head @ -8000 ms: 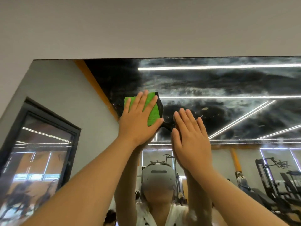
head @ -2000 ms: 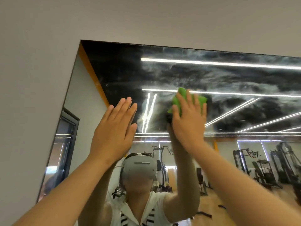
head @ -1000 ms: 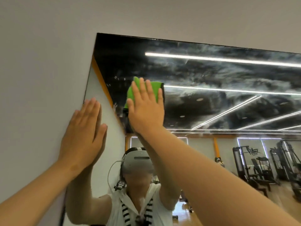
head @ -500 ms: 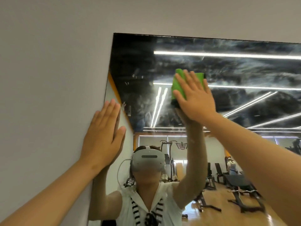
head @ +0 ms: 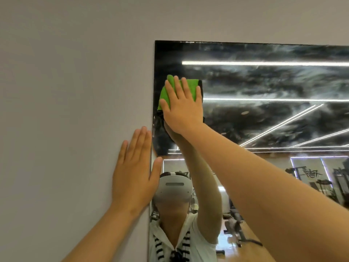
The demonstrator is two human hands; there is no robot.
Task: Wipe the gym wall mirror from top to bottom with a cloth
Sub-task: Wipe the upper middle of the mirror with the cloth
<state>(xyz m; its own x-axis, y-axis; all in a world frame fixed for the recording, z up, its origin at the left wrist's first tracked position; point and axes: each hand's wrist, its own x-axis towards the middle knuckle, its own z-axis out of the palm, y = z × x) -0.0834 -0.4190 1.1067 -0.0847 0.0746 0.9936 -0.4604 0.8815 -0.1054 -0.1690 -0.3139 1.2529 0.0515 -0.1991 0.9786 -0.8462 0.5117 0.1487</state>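
The wall mirror [head: 264,87] fills the right half of the head view, its upper glass streaked with smears. A green cloth [head: 166,91] lies flat on the glass near the mirror's top left corner. My right hand [head: 182,106] presses the cloth against the mirror with straight, spread fingers. My left hand [head: 135,173] rests flat with straight fingers on the wall, its thumb across the mirror's left edge, below and left of the cloth.
A plain grey wall [head: 66,110] surrounds the mirror on the left and above. The mirror reflects a person wearing a headset [head: 174,188], ceiling light strips and gym machines [head: 321,182] at the lower right.
My right hand has slid the cloth left to the mirror's left edge. My left hand stays flat at the edge of the mirror. The view has shifted left.
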